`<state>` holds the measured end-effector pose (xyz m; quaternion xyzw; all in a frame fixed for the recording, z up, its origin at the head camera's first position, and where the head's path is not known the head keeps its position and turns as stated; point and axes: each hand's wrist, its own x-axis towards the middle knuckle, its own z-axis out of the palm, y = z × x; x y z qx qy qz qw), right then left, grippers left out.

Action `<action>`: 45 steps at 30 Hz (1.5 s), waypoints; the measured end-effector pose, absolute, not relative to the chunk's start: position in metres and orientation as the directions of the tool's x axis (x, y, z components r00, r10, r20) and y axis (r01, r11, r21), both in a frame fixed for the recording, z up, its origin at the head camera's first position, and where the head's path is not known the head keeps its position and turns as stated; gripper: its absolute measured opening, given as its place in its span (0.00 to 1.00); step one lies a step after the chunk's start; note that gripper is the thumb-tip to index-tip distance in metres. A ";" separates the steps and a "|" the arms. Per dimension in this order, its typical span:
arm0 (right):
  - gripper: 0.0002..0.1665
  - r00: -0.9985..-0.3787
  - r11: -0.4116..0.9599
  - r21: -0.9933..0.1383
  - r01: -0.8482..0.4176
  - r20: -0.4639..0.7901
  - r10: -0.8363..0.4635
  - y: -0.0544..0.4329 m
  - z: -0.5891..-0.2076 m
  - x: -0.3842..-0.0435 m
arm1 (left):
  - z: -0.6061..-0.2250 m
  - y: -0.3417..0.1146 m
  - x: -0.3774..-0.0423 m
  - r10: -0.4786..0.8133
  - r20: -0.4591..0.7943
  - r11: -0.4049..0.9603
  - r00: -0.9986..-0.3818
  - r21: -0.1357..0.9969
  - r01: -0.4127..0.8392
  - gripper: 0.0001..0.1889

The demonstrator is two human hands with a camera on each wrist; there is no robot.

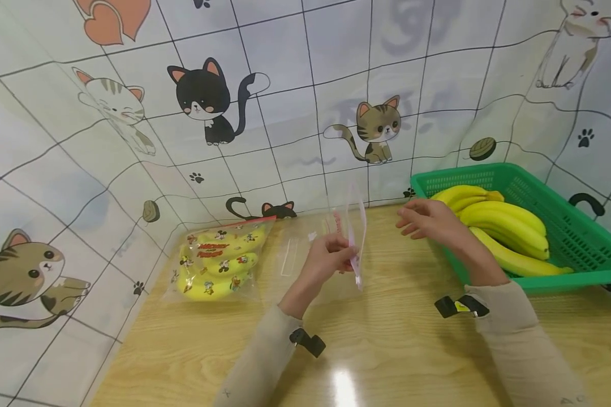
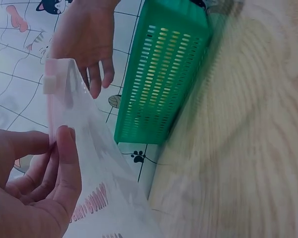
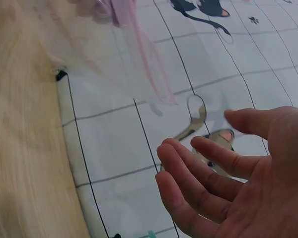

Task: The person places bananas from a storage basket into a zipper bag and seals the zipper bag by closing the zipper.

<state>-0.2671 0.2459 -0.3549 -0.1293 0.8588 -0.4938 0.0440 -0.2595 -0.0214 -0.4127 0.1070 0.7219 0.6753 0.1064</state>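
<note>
My left hand (image 1: 326, 260) pinches the edge of a clear plastic slider bag (image 2: 102, 163) between thumb and fingers. A small whitish slider (image 2: 49, 84) sits on the bag's pinkish zip strip, and red print shows lower on the bag. The bag stands with its mouth edge turned to the right. To the right of it, my right hand (image 1: 433, 220) is raised beside the basket, its fingers loosely spread and holding nothing. In the right wrist view the fingers (image 3: 203, 188) are bare and apart from the bag.
A green plastic basket (image 1: 580, 277) with several yellow bananas (image 1: 504, 223) stands at the right. On the left lies a printed clear bag (image 1: 214, 263) with bananas inside and a red top edge. A cat-patterned sheet (image 1: 295, 113) lines the walls behind the wooden table (image 1: 387, 350).
</note>
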 end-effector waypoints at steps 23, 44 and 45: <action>0.22 -0.923 0.459 -0.854 -0.246 0.061 -0.380 0.182 -0.374 -0.258 | -0.396 -0.027 -0.227 0.250 0.029 0.132 -0.968 0.989 0.064 0.04; 0.16 -0.907 0.555 -0.737 -0.386 0.194 -0.373 0.159 -0.369 -0.243 | -0.391 -0.027 -0.223 0.052 0.103 0.282 -0.993 0.953 0.114 0.11; 0.16 -0.907 0.560 -0.732 -0.387 0.194 -0.373 0.158 -0.369 -0.242 | -0.391 -0.028 -0.223 0.041 0.108 0.295 -0.993 0.949 0.115 0.13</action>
